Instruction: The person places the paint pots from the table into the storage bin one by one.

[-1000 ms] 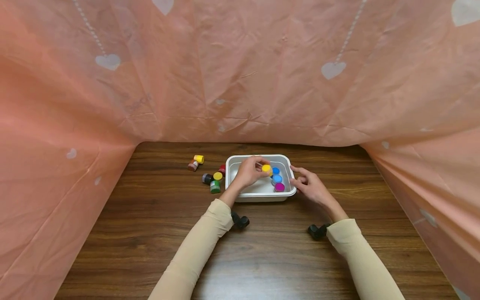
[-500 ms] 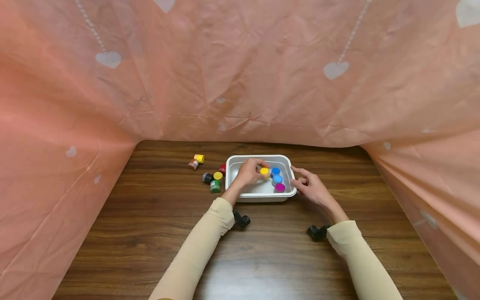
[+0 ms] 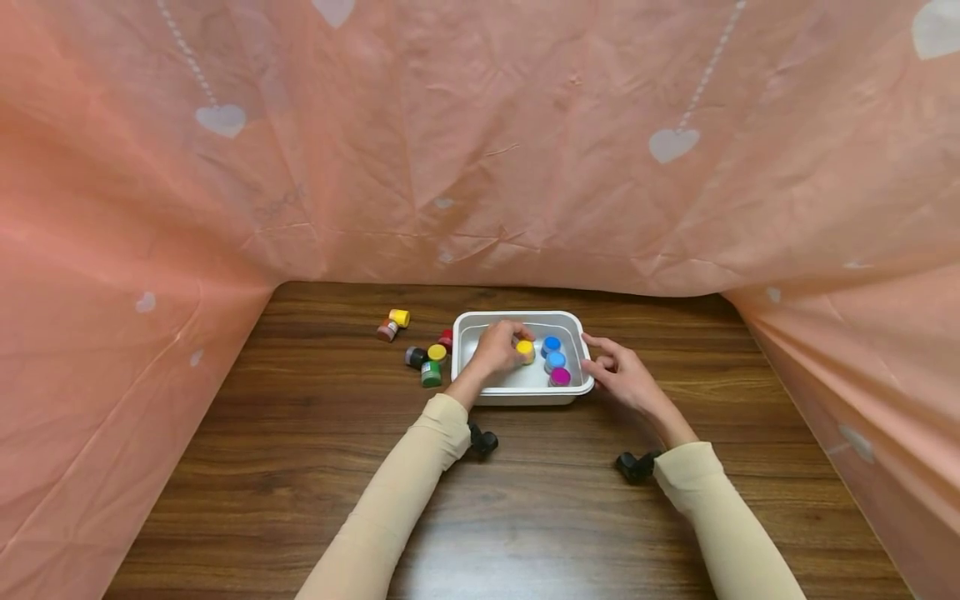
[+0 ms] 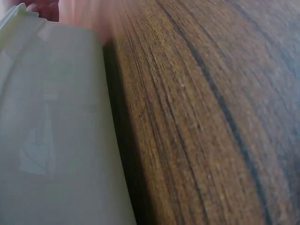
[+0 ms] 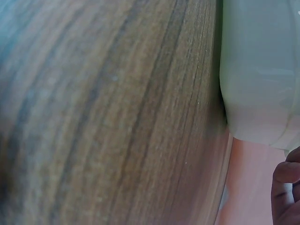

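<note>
In the head view my left hand [image 3: 497, 348] reaches into a white rectangular tray [image 3: 517, 390], its thumb and fingers pinching a small paint jar with a yellow lid [image 3: 526, 351]. To the right of that jar, inside the tray, stand a dark blue-lidded jar [image 3: 551, 344], a light blue-lidded jar [image 3: 555, 361] and a magenta-lidded jar [image 3: 559, 377]. My right hand [image 3: 624, 377] holds the tray's right rim with thumb and index finger. Its curled fingers [image 5: 285, 180] show by the tray corner in the right wrist view. The left wrist view shows the tray's outer wall [image 4: 61, 122].
Left of the tray lie a red jar [image 3: 446, 337], a yellow-lidded jar [image 3: 437, 353], a black jar [image 3: 416, 357] and a green jar [image 3: 431, 373]. Farther left are another yellow jar [image 3: 400, 318] and a brown jar [image 3: 387, 330]. A pink curtain [image 3: 480, 167] surrounds the wooden table [image 3: 555, 517].
My left hand has lowered the yellow-lidded jar and drawn it slightly left, away from the blue-lidded jars. The right hand stays at the tray rim.
</note>
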The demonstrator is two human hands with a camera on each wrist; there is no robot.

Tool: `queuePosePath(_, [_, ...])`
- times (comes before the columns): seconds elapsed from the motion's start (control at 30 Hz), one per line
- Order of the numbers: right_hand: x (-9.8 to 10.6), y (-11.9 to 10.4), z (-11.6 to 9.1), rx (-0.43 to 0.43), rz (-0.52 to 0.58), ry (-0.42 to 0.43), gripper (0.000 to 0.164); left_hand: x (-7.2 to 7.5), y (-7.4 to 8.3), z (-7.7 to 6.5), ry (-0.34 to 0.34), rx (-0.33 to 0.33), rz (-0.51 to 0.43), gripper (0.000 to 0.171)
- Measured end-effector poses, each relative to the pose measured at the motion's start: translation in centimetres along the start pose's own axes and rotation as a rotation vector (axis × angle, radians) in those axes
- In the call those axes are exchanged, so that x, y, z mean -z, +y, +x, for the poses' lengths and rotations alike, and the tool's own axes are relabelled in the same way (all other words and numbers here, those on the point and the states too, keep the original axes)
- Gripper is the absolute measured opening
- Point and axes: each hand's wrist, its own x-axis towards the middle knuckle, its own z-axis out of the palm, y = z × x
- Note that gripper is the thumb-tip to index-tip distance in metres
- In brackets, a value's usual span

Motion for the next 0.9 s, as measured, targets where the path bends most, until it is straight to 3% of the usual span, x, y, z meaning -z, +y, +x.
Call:
queuePosePath(0.57, [-0.04, 0.02, -0.01, -0.021, 0.014, -0.007, 0.056, -0.14, -0.02, 0.24, -0.023, 0.01, 0.042, 0.031])
queuePosePath(0.9, [-0.09, -0.08, -0.02, -0.021, 0.033, -0.014, 0.056, -0.84, -0.15, 0.64, 0.007, 0.032, 0.054, 0.025])
